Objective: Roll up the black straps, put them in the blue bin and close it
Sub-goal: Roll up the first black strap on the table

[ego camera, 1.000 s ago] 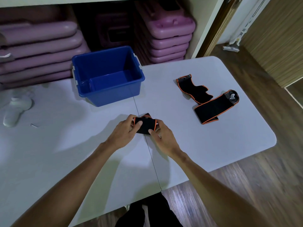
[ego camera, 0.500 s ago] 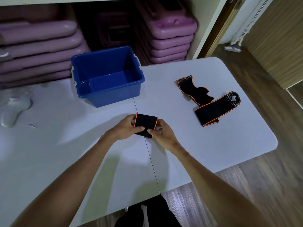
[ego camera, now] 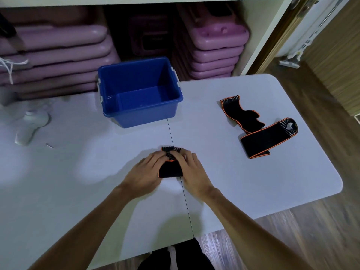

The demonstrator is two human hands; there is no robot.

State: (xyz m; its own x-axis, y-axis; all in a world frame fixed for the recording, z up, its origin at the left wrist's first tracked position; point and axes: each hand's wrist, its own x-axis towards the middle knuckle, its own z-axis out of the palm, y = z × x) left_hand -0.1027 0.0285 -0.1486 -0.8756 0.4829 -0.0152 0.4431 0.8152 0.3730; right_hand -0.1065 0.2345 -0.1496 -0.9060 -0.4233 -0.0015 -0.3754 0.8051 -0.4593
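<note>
Black straps (ego camera: 259, 129) edged in orange, a solid blue bin (ego camera: 140, 114), a pale grey-white table (ego camera: 233, 182), mauve stacked boards (ego camera: 58, 55).

**One head-worn view, looking forward and down**

A single wide-angle camera sits on the person's head, tilted down over the white table (ego camera: 253, 191); both forearms reach in from the bottom edge; the table's near part lies close, the shelving (ego camera: 259, 43) behind it farther off; straight lines bow toward the edges.

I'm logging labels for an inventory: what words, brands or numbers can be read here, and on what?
None can be read.
Blue bin: no label shows.
Black straps: orange edging only, no print.
Purple stacked steps: moulded marks too blurred to read.
</note>
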